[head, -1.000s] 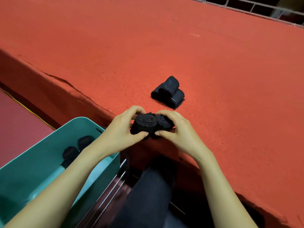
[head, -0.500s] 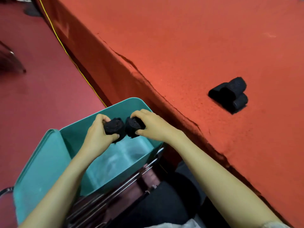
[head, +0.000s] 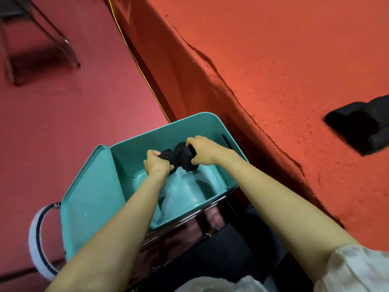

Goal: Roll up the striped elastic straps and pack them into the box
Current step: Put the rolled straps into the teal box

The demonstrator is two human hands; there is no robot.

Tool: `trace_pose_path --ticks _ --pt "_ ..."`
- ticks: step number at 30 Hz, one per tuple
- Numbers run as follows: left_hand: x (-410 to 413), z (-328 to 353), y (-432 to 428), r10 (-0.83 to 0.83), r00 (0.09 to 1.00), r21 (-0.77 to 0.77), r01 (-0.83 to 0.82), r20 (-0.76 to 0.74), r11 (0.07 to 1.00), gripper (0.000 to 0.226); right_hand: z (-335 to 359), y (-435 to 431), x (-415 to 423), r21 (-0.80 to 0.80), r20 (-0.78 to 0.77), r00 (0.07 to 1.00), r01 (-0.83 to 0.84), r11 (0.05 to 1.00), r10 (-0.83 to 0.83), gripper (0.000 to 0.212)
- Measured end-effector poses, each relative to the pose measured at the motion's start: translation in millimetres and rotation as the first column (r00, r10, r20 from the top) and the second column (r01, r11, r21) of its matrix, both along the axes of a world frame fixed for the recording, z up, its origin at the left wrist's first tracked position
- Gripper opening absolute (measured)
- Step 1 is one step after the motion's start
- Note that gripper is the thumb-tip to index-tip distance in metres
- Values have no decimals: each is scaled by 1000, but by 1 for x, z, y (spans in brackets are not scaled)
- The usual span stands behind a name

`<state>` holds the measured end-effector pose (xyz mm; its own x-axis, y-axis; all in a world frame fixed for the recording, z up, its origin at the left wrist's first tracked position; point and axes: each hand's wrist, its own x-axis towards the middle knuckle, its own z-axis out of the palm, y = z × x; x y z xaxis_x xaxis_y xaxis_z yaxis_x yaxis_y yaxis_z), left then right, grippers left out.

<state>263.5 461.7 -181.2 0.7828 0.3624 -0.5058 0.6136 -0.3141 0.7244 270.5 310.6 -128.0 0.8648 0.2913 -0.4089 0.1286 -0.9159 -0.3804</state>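
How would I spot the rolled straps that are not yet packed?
Find the big red table right of the teal box. At the view's far right, a black bundle lies on it. Unlike the rolls held at the box, it lies alone, untouched.

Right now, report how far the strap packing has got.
Done: two rolled straps are ready. In hand: the left hand and right hand grip them inside the teal box, not yet released. Left: a dark pile of straps lies on the red table, unpacked.
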Motion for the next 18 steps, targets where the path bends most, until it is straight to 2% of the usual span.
trace_pose_path --ticks 3,10,18 --pt "-1 -18 -1 71 997 12 -71 -36 997 45 -7 -6 4 -4 -23 1000 7 1000 -7 47" --pt "9 -34 -13 -55 997 131 49 44 990 45 -24 -11 10 -75 -50 996 -75 994 71 50" --pt "3 -49 -23 46 989 123 -63 139 990 52 -40 3 12 -74 48 994 -96 993 100 44"
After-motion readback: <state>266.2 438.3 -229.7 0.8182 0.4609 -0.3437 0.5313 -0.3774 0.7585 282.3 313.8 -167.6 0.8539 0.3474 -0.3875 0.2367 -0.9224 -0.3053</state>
